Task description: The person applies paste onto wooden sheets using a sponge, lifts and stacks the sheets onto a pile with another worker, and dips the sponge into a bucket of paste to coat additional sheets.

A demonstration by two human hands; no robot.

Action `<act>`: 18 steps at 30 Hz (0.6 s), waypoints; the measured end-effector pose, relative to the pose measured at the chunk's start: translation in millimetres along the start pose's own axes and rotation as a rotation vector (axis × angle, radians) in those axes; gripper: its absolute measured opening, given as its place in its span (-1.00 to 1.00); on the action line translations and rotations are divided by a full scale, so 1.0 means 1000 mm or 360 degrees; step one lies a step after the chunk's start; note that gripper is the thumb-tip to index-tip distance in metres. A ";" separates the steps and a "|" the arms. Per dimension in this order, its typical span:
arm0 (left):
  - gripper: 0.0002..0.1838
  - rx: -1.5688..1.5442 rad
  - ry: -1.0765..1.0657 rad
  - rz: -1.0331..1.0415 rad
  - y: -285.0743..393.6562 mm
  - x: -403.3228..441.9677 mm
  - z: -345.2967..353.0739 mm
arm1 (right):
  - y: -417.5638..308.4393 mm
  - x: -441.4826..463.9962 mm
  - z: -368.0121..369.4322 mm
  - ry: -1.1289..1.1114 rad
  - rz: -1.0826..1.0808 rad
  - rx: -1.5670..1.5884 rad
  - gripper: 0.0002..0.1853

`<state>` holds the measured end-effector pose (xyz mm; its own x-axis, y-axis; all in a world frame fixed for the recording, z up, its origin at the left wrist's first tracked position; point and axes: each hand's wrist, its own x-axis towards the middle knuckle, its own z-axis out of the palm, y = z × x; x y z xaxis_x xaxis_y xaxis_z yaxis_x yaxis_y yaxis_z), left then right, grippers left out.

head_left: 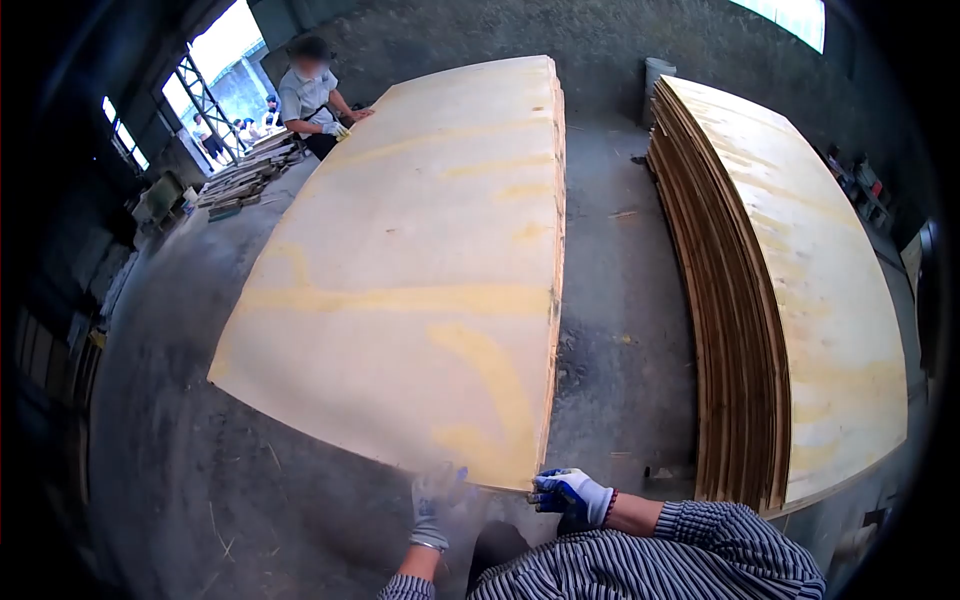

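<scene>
A large pale plywood sheet (400, 230) with yellowish patches lies on top of a stack in front of me, its near corner close to my hands. My right hand (572, 494), in a white and blue work glove, has its fingers curled at that near right corner, closed on the edge of the sheet. By the near edge, a little to the left, my left hand (436, 505) wears a similar glove. Motion smears its fingers, so their pose and any contact with the sheet are unclear.
To the right stands a tall stack of plywood sheets (735, 290), with a floor gap between the stacks. A co-worker (312, 100) is at the far left edge of the sheet, hands at it. Boards (255, 170) lie beyond; a grey bin (656, 90) stands at the back.
</scene>
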<state>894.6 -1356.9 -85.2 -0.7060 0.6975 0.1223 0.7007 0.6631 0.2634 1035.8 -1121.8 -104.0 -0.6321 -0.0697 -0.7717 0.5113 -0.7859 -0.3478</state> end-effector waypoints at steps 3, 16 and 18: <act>-0.45 -0.0106 -0.0100 0.0073 -0.019 0.012 0.005 | 0.005 0.001 -0.007 0.0044 0.0095 0.0157 -0.79; -0.50 -0.0219 -0.0096 0.0800 0.000 0.050 0.020 | 0.043 -0.006 -0.001 0.0173 -0.0048 0.0901 -0.62; -0.51 -0.0259 -0.0093 0.0840 0.003 0.060 0.023 | 0.043 -0.004 -0.004 0.0296 -0.0034 0.0857 -0.62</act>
